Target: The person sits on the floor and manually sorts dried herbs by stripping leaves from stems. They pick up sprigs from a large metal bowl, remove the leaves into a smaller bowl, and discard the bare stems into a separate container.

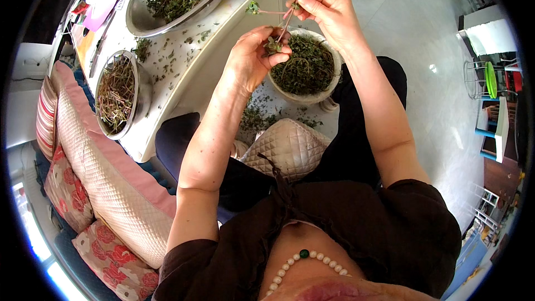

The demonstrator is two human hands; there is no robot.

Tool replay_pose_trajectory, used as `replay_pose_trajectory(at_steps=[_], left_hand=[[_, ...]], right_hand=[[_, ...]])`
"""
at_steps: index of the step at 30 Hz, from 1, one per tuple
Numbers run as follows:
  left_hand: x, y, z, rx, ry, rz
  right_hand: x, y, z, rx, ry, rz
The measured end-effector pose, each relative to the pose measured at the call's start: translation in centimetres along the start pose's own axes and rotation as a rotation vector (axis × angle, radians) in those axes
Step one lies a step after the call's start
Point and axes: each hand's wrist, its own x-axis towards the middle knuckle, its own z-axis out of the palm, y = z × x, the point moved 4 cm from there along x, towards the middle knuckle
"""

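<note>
My left hand point(252, 54) pinches the leafy lower end of a thin pinkish plant stem point(286, 25). Higher up, my right hand point(330, 13) grips the same stem between thumb and fingers. A side shoot with a small green leaf tuft point(253, 7) sticks out to the left. Below both hands stands a pale round tub point(337, 66), heaped with dark green sprigs point(304, 67). On the table to the left, a large metal bowl point(186, 23) holds leafy greens, and a smaller metal bowl point(145, 86) holds bare brownish stems.
Loose leaves dot the white table point(181, 88) and lie on the floor by the tub. A quilted cushion point(290, 147) sits between my legs. Left is a sofa with a quilted cover point(111, 161) and floral pillows point(114, 256). A rack with a green item point(490, 79) stands far right.
</note>
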Motion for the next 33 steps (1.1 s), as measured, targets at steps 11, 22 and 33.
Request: replay_pose_trajectory(at_steps=[11,22,33], left_hand=[[0.2,-0.3,-0.4,0.371,-0.050,0.113],[1.4,-1.8,-2.3,0.283,0.118,0.133],[2.1,-0.1,-2.7,0.347,-0.017,0.218]], right_hand=[[-0.1,-0.6,-0.8,-0.030,0.044,-0.012],[0.1,-0.5,-1.5,-0.047,0.088,-0.074],[0.2,0.1,-2.1,-0.006,0.053,0.090]])
